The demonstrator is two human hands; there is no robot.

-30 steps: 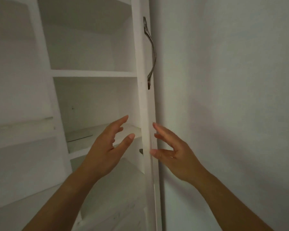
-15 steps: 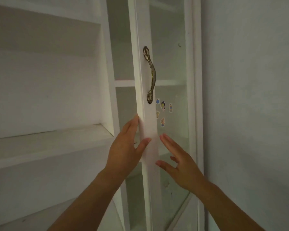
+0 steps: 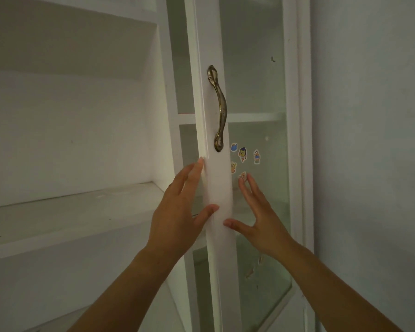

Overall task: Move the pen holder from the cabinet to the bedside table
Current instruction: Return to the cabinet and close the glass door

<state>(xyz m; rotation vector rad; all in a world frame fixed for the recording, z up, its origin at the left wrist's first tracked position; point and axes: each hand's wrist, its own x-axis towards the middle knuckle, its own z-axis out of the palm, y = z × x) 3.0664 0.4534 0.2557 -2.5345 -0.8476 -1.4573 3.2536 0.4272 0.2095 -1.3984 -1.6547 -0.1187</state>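
Both hands work the edge of the white cabinet door (image 3: 216, 188), which stands partly open at the centre of the frame. The left hand (image 3: 177, 212) has its grip wrapped on the door's free edge, fingers behind it and thumb across the front, probably because that gives more leverage than the brass handle (image 3: 219, 109) just above. The right hand (image 3: 256, 219) lies flat with fingers spread apart against the glass pane (image 3: 256, 80), clamping nothing, seemingly to steady the door. The pen holder is not visible; the shelf (image 3: 70, 212) at left looks bare, and whatever lies behind the glass at lower right is too dim to tell. Small cartoon stickers (image 3: 243, 155) dot the glass right of centre; no brand, label or legible writing shows.
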